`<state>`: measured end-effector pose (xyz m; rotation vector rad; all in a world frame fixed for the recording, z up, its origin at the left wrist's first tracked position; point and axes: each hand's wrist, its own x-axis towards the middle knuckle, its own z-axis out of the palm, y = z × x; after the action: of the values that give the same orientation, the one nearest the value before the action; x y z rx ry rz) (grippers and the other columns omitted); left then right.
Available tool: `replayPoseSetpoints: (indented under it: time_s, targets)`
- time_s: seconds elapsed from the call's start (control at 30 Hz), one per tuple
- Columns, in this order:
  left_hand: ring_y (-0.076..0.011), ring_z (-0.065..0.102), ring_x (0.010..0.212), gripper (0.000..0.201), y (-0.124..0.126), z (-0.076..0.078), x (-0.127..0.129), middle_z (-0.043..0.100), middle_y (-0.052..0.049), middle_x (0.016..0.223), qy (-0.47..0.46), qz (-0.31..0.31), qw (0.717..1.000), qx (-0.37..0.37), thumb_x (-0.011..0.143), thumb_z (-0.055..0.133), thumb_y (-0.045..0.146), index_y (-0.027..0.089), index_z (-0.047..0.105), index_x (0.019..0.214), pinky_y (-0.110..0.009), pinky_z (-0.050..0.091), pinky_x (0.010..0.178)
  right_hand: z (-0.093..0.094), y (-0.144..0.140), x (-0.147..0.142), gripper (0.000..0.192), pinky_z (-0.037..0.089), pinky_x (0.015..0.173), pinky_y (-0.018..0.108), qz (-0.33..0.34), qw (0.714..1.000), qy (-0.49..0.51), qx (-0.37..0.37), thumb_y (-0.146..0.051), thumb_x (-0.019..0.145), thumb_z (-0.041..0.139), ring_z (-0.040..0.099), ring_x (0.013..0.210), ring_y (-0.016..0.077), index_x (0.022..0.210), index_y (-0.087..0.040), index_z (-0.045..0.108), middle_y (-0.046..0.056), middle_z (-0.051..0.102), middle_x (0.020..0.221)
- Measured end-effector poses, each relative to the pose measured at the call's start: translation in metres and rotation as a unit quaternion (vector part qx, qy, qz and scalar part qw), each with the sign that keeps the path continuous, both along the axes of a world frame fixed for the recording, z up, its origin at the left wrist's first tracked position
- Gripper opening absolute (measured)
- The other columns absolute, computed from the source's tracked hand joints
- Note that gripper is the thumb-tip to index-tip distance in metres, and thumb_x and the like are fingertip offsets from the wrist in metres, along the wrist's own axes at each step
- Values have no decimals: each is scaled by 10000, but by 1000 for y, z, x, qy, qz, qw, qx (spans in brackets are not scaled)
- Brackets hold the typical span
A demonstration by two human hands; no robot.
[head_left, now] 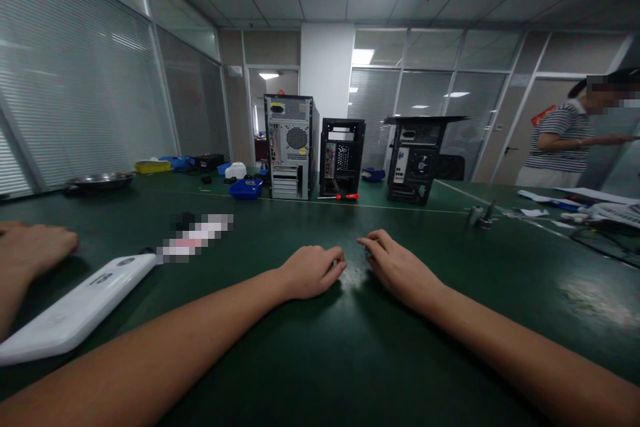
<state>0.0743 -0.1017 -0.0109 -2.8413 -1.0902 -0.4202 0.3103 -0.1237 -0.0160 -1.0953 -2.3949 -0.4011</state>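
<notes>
At nine o'clock, another person's hand [35, 247] rests on the dark green tabletop [350, 360], beside a white plastic panel [75, 307] lying flat at eight o'clock. At the centre, the left hand [313, 271] lies knuckles up, its grip loosely curled and holding nothing. Just beside it, not touching, the right hand [397, 267] rests with fingers bent, fingertips down on the surface; whether anything small sits beneath them I cannot tell. At twelve o'clock, well apart, stand three computer cases: a grey one [291, 145], a black one [342, 157] with a red-handled screwdriver [347, 197] before it, another black case [419, 159]. At two o'clock, a person in a striped shirt [563, 140] stands.
</notes>
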Motion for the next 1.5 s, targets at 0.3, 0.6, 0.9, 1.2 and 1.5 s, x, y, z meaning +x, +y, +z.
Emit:
replayPoseSetpoints:
  time_s: [0.3,0.6,0.9,1.2,1.5]
  targets:
    - [-153,624,646,258,-1,2,-1,644,17,727,-36,-33,998,-48,897,569,420,235,607,1073,-242,395,578,13,-17,-12,257,493,784,338,6,995,57,-78,-281,870,572,557,900,183,1107,-201,515,64,549,1051]
    - [-118,586,603,222,3,-1,-2,639,14,666,-77,-94,990,-69,920,538,350,198,696,955,-217,389,594,8,-29,-36,117,389,666,322,1,990,-124,67,-263,897,575,531,773,181,972,-174,590,64,581,906]
    - [-70,436,534,326,7,0,-3,507,45,566,-110,-127,974,-150,935,530,363,133,712,794,-195,319,537,12,-30,-37,125,371,657,325,-14,988,-139,66,-288,905,572,530,763,187,921,-171,614,69,582,895]
    - [-103,491,544,427,6,0,-1,566,14,573,-132,-78,977,-151,979,426,434,162,753,937,-213,338,556,12,-4,-5,226,413,737,310,-88,996,-15,-27,-325,982,391,558,806,176,1000,-185,567,73,602,956]
    - [-131,538,593,368,8,-5,-3,634,-9,673,-122,-16,990,-71,972,425,416,187,677,830,-241,348,581,-6,73,160,357,458,743,301,-245,923,255,-152,-484,922,334,587,813,190,908,-214,567,52,646,891]
